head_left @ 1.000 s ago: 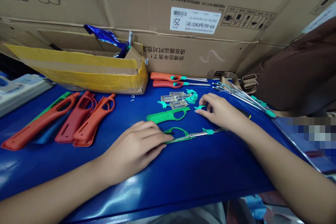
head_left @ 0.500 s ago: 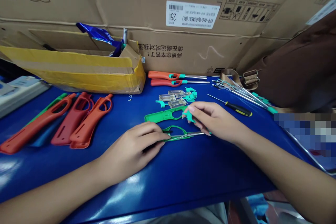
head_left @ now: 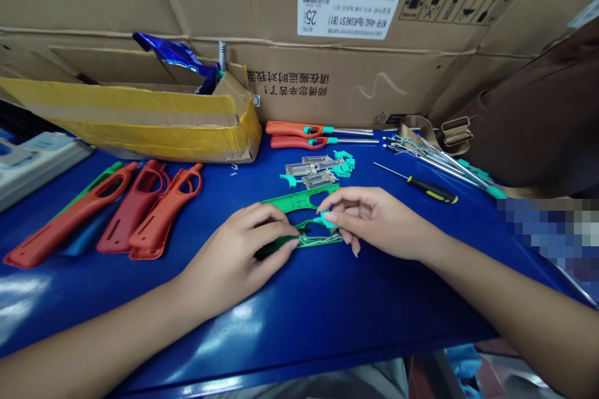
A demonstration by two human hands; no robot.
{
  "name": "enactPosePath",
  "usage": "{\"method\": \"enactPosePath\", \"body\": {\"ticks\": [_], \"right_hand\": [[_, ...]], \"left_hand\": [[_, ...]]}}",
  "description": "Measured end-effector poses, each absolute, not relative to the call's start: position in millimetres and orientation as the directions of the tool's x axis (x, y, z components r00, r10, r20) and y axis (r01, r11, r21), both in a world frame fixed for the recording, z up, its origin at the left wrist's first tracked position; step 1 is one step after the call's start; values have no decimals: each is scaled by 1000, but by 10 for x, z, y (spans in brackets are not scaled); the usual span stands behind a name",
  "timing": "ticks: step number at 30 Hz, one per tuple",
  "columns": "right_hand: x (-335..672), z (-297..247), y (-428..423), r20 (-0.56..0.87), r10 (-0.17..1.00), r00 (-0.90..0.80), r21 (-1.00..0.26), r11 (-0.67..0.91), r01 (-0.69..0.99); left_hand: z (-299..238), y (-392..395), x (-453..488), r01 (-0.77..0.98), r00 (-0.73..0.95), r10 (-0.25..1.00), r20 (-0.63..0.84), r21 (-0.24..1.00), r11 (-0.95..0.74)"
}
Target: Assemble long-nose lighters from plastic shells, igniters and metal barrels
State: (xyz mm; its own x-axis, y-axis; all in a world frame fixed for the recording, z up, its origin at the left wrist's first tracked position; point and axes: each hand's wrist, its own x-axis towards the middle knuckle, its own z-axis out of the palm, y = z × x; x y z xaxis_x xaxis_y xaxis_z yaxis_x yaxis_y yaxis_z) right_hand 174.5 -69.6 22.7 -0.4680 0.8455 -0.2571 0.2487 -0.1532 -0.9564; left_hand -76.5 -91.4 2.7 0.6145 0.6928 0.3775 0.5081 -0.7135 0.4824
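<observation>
My left hand (head_left: 246, 240) grips the handle end of a green lighter shell half (head_left: 306, 241), fingers and thumb closed over it. Thin wires lie along the inside of this shell, and its trigger loop faces away from me. Between the thumb and fingertips of my right hand (head_left: 374, 218) is a small teal trigger (head_left: 326, 219), held right over the loop; whether it touches the shell I cannot tell. Just behind lies the other green shell half (head_left: 299, 201). Clear fuel tanks (head_left: 306, 169) and a pile of teal triggers (head_left: 344, 165) lie farther back.
Orange and red lighter shells (head_left: 161, 212) lie to the left, before a taped cardboard box (head_left: 187, 137). Two red lighters (head_left: 299, 142) rest at the back. A screwdriver (head_left: 428, 190) and metal tubes with wires (head_left: 435, 162) are at the right, near a brown bag (head_left: 528, 118).
My right hand has moved slightly left and down, bringing the teal trigger from above the nozzle side to the shell's loop. My left hand keeps its hold on the shell.
</observation>
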Motion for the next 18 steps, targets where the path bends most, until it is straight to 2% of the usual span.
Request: {"method": "enactPosePath", "body": {"ticks": [5,7,9,11,14,18], "right_hand": [[1753,209,-697,-264,840,-474,-958,-171,231],[1768,187,-694,-259,858,-444,-949,-140,283],[1782,172,-691,-188,890,-416,-921,-13,389],[1787,166,-692,-57,903,-425,-853,177,490],[1774,151,-702,98,860,-501,-727,406,554],[1750,98,-721,148,793,-591,-673,519,528]], "left_hand": [[36,-915,-739,492,602,711,364,532,-689],[36,-919,-730,492,587,726,358,554,-671],[36,-920,-722,492,578,735,354,567,-660],[34,-920,-715,498,579,739,345,568,-655],[24,-920,-710,501,583,741,333,570,-651],[6,-930,-706,478,575,741,347,593,-648]]}}
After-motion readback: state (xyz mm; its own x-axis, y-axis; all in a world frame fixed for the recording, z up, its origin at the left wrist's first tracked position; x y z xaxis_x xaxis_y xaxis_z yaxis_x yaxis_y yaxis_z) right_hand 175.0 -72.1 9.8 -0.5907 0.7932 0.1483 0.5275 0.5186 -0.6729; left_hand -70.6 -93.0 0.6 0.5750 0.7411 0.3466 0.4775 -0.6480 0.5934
